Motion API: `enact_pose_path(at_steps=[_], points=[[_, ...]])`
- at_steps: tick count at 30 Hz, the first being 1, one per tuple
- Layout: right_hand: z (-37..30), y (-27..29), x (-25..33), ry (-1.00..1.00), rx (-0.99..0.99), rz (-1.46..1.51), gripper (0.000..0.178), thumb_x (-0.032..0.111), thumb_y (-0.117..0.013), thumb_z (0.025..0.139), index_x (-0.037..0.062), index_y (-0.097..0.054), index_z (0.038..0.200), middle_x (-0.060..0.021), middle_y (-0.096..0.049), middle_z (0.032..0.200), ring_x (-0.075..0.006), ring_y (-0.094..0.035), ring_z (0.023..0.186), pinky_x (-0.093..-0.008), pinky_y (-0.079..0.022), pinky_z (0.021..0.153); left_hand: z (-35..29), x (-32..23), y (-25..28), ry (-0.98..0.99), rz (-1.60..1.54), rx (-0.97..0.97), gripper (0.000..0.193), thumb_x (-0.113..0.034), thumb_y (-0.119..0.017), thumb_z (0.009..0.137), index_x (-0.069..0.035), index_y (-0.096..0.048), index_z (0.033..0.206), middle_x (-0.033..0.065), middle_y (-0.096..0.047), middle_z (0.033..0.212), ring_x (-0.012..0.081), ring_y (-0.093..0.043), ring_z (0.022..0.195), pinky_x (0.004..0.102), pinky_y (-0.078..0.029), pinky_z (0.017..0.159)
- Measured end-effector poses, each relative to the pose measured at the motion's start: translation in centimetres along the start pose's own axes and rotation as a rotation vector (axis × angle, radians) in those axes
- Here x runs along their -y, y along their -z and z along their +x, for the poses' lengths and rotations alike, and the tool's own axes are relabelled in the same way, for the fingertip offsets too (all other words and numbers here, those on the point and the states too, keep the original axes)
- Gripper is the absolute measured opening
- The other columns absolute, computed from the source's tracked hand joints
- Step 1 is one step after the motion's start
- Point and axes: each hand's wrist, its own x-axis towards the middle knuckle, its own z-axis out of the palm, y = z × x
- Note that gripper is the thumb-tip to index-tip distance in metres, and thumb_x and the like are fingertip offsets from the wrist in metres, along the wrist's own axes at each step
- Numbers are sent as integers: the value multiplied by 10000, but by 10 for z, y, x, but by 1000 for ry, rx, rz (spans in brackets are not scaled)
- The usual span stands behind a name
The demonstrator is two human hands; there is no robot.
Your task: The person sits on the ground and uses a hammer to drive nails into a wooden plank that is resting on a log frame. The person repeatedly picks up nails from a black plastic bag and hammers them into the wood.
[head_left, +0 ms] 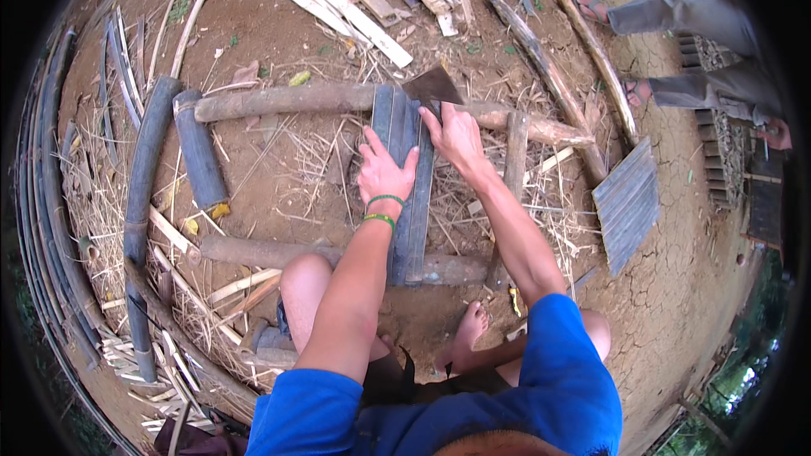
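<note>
A flattened dark bamboo panel (pixel 408 228), split lengthwise into slats, lies across two round logs, the far log (pixel 287 101) and the near log (pixel 262 251). My left hand (pixel 384 171) rests flat on this panel, fingers spread and thumb apart, holding nothing. My right hand (pixel 457 142) is closed at the panel's far right edge, on a knife (pixel 435 86) with a broad, dark, wedge-shaped blade. Its handle is hidden in my fist. The blade sits over the panel's far end, beside the far log; I cannot tell whether its edge touches the bamboo.
Another slatted bamboo panel (pixel 627 205) leans at right. Bamboo poles (pixel 150 194) stand at left, with pale split strips (pixel 329 0) beyond the far log. A short post (pixel 515 160) crosses between the logs. Another person's legs (pixel 701 59) are at far right. My bare foot (pixel 467 338) is close to the near log.
</note>
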Motion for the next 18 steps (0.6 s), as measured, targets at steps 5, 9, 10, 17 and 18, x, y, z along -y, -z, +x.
enact_pose_path(at_steps=[5, 9, 10, 17, 18], points=[[-11, 10, 16, 96, -262, 144, 459, 429, -600, 995, -22, -654, 932, -326, -676, 810, -509, -674, 826, -579, -518, 737, -1, 3, -3, -21, 12, -16, 1060, -619, -658, 860, 27, -190, 1558, 275, -533, 1223, 432, -685, 935, 515, -572, 824], [8, 6, -8, -50, -83, -10, 393, 376, -630, 989, -16, -659, 991, -313, -675, 764, -479, -691, 738, -555, -550, 681, -3, -2, -1, -14, 14, 13, 1055, -617, -654, 863, 27, -190, 1558, 277, -532, 1219, 436, -682, 946, 514, -570, 827], [6, 14, -13, -63, -127, 41, 385, 372, -630, 989, -12, -662, 987, -312, -676, 766, -478, -691, 733, -554, -551, 678, -3, -2, 0, -5, 18, 18, 1054, -616, -653, 864, 27, -190, 1558, 277, -532, 1218, 437, -681, 947, 513, -569, 828], [16, 2, -15, 67, -1, -165, 413, 413, -561, 1012, 5, -545, 1079, -304, -675, 753, -514, -671, 718, -574, -544, 650, 3, 1, -4, -30, 14, -18, 1064, -618, -657, 860, 13, -176, 1569, 276, -536, 1213, 441, -673, 966, 517, -564, 834], [19, 6, -15, 23, 13, -131, 414, 413, -566, 1010, 5, -549, 1076, -301, -674, 744, -514, -672, 722, -575, -544, 651, 6, -1, -4, -15, 12, -22, 1060, -614, -661, 859, 9, -179, 1569, 271, -540, 1212, 438, -674, 961, 519, -565, 835]])
